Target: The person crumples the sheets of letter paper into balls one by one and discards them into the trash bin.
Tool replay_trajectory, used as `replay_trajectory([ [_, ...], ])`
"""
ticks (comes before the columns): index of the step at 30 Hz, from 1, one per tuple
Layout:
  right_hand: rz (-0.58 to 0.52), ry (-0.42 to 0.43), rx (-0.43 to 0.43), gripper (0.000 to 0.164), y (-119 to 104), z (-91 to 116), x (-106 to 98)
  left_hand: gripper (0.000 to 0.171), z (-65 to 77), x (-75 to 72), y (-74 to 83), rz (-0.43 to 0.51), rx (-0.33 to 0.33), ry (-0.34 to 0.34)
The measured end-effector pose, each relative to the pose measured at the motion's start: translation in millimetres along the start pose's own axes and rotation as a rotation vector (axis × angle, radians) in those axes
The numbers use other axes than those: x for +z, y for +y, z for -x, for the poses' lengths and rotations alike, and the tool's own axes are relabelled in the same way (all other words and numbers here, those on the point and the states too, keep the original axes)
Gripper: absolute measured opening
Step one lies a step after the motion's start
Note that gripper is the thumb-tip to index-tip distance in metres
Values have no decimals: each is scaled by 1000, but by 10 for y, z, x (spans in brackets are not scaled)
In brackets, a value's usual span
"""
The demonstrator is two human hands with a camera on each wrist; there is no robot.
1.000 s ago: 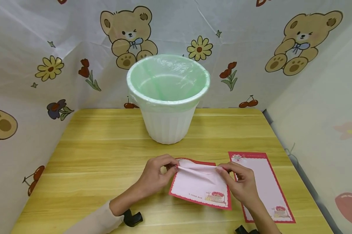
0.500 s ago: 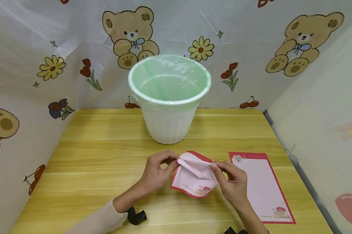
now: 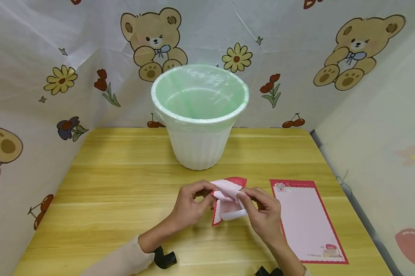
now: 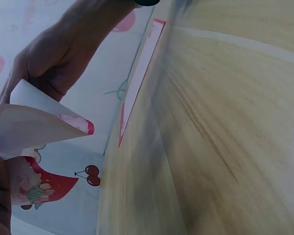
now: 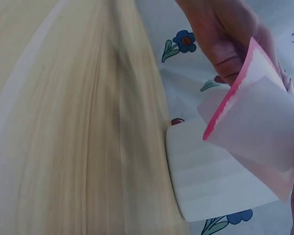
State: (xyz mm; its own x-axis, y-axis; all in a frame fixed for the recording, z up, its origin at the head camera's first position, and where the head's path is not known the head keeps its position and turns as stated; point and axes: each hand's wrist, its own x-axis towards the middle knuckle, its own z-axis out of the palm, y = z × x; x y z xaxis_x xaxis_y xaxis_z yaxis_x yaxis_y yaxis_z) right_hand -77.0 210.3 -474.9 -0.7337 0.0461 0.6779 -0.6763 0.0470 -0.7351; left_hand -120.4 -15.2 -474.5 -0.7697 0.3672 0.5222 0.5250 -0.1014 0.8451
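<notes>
We see L hand point(image 3: 190, 205) & R hand point(image 3: 264, 214) abv counter point(image 3: 117, 191), angled inward; both pinch 1 folded paper point(image 3: 231, 207); 1 flat sheet point(image 3: 311, 222) nr R hand.

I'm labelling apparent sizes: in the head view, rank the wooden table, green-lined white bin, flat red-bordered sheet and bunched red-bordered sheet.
Largest to smallest:
1. wooden table
2. green-lined white bin
3. flat red-bordered sheet
4. bunched red-bordered sheet, partly covered
</notes>
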Motion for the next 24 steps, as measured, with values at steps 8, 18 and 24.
replay_trajectory([
  [8,2,-32,-13,29,-7,-46,149,13,28,142,-3,17,68,-54],
  [18,-18,-59,1,28,-1,-81,183,12,39,162,22,-7,42,-42],
  [24,24,-151,62,32,-31,-82,107,10,50,110,29,3,10,-26],
])
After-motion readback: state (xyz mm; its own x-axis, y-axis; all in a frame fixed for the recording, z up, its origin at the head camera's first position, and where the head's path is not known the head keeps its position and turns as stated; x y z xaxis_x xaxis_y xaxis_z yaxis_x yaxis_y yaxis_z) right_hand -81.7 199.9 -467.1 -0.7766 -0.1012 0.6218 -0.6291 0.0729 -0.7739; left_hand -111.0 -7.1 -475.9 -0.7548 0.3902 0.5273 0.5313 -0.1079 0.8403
